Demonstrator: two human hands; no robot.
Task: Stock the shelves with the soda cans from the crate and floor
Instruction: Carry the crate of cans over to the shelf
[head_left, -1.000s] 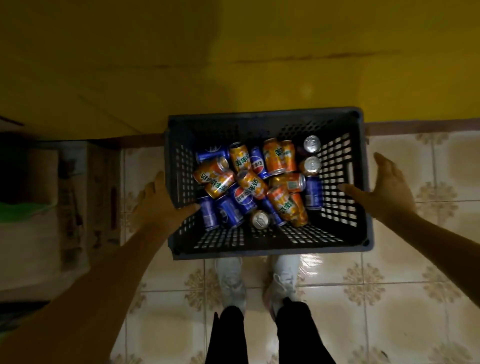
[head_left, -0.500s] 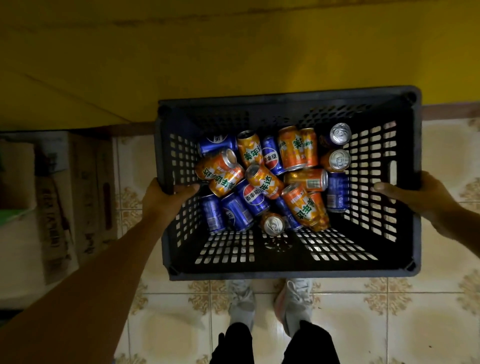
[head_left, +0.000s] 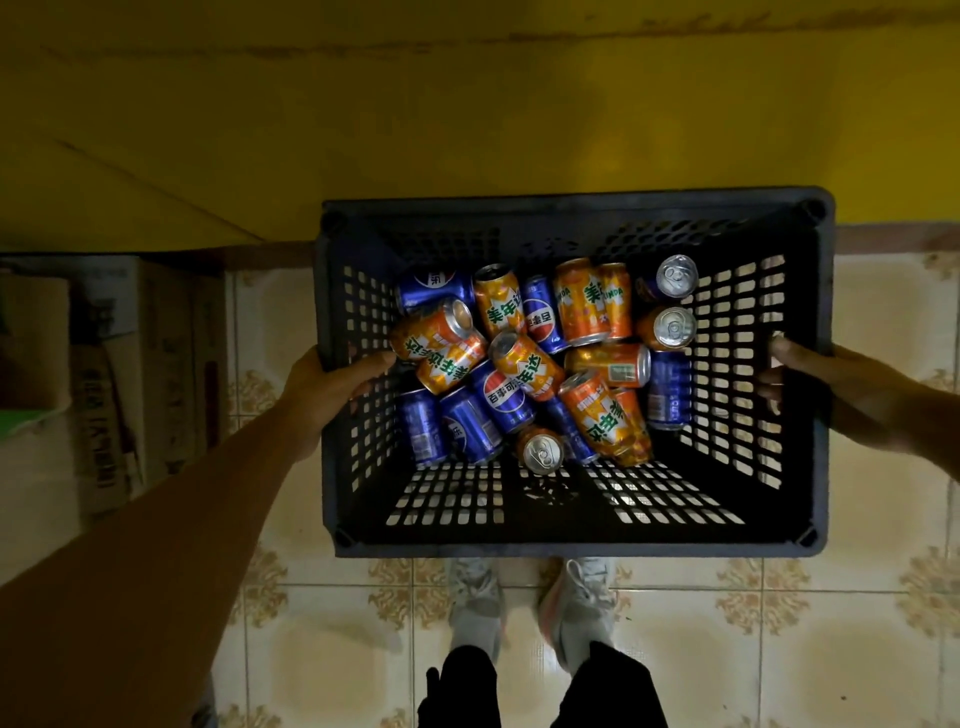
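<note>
Bare forearms, black trousers (head_left: 597, 686) and pale grey sneakers (head_left: 576, 608) (one edged orange).

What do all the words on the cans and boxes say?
"美年达" on an upright orange can and on a tilted orange can.
"百事可" on a blue can; the rest is hidden.
"UNDA", cut off, on an orange can.
Cardboard boxes: print too blurred to read.

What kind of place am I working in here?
Probably a small shop's storeroom: stacked cardboard cartons against the wall, a patterned tile floor, and a plastic crate of mixed soda cans.
</note>
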